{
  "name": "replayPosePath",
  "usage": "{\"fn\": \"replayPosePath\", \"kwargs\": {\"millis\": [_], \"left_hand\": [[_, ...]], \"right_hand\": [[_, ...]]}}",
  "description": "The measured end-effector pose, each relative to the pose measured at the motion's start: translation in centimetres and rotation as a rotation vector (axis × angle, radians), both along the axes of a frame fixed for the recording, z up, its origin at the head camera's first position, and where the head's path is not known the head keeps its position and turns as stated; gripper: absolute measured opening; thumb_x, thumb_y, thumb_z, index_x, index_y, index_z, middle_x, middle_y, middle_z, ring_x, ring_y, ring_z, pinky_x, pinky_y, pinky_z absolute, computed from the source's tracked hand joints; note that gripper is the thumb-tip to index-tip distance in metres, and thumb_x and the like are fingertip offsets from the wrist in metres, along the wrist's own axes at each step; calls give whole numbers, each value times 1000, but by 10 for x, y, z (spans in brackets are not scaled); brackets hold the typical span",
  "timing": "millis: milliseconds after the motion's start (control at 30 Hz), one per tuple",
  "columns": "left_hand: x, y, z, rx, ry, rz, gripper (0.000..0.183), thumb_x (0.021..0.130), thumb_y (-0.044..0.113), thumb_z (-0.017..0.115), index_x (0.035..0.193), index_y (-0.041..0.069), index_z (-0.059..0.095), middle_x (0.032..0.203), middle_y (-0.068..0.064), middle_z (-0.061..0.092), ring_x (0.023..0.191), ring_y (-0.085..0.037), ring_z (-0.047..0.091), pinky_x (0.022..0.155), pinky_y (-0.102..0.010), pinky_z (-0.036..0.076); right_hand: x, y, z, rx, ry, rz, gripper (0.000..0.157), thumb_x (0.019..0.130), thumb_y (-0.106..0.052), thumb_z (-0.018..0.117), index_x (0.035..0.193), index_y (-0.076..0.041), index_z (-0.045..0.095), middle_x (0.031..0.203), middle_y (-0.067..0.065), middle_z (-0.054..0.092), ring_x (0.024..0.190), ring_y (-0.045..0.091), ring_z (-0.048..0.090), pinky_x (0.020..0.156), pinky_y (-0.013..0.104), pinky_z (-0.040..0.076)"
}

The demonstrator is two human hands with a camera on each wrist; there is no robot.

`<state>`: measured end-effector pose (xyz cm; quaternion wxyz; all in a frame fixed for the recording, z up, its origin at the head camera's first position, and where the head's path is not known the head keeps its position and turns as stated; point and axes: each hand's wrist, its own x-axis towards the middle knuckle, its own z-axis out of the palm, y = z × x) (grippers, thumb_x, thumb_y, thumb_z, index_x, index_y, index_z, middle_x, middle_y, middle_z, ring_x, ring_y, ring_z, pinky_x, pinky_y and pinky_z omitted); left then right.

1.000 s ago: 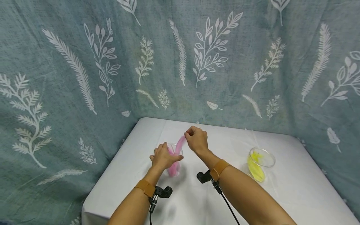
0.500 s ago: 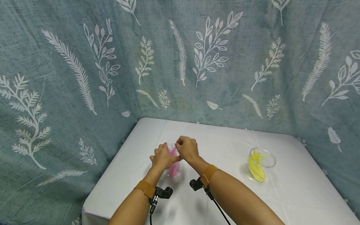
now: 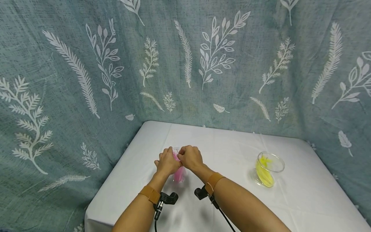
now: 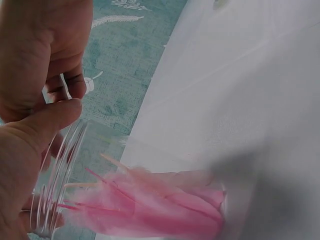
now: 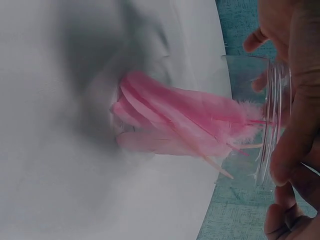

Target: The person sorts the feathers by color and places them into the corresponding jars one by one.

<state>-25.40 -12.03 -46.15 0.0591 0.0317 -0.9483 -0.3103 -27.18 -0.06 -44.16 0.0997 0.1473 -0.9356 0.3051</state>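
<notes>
A clear jar (image 4: 102, 137) holds several pink feathers (image 4: 165, 207), all lying below its rim with their quills pointing toward the mouth. My left hand (image 3: 168, 162) grips this jar around its mouth, thumb at the near side and fingers showing through the clear wall. Right at the rim, beside the left thumb, is my right hand (image 3: 190, 157), its fingers curled together. In the wrist views no feather shows between the right fingertips. From the head camera the two hands overlap and cover much of the jar's mouth.
A second clear jar (image 3: 276, 171) with yellow feathers (image 3: 263, 175) stands toward the right of the white-covered table (image 3: 226, 141). Behind and left of the table hangs a green curtain (image 3: 174, 48) with white leaf prints. Cables trail from both wrist cameras.
My right hand has come down and left to the jar's mouth. The pink feather it held above the rim has gone down into the jar. My left hand has stayed in place.
</notes>
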Motion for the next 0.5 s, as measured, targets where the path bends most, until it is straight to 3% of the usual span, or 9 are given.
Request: {"fn": "replayPosePath", "kwargs": {"millis": [267, 500], "left_hand": [[-2, -2, 0, -9, 1, -8, 97, 72, 54, 78, 144, 1, 40, 140, -17, 44, 126, -40, 39, 90, -64, 29], [-7, -8, 11, -10, -23, -7, 107, 68, 64, 76, 145, 0, 37, 139, -20, 43, 128, -40, 34, 94, -65, 24]], "right_hand": [[4, 9, 11, -26, 38, 6, 10, 85, -21, 70, 81, -13, 75, 77, -4, 69, 75, 18, 62, 65, 34, 49], [-4, 43, 27, -56, 95, -66, 17, 87, -27, 65, 88, -13, 76, 91, 3, 70, 85, 27, 64, 73, 43, 50]]}}
